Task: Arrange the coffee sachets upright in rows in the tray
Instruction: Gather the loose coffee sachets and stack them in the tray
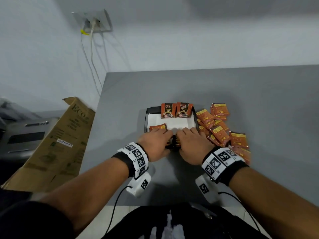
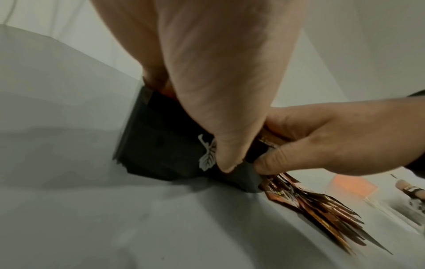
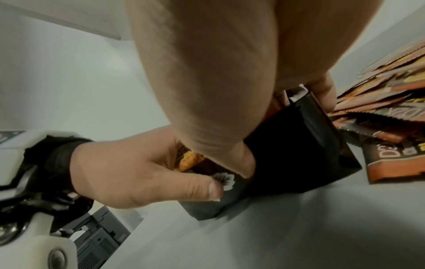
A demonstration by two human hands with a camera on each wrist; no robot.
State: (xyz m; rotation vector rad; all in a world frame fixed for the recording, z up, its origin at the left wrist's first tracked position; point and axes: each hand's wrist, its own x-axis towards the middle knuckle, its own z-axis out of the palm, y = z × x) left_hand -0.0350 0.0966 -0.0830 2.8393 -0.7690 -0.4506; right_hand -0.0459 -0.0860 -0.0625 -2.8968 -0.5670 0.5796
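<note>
A black tray (image 1: 146, 118) lined with white paper sits mid-table. Two orange-and-black coffee sachets (image 1: 168, 110) stand upright against its far wall. Another sachet (image 1: 158, 127) stands at the near left. My left hand (image 1: 156, 144) and right hand (image 1: 191, 145) sit side by side on the near wall. Their fingers curl over a packed row of sachets (image 1: 177, 143), thumbs outside the wall. In the left wrist view my left thumb (image 2: 225, 154) presses the tray wall (image 2: 161, 145). The right wrist view shows sachet edges (image 3: 190, 161) between the hands.
A loose pile of sachets (image 1: 219, 131) lies on the grey table right of the tray, close to my right wrist. Off the table's left edge lean a cardboard box (image 1: 57, 144) and a grey printer (image 1: 25, 135). Cables hang from a wall socket (image 1: 93, 23).
</note>
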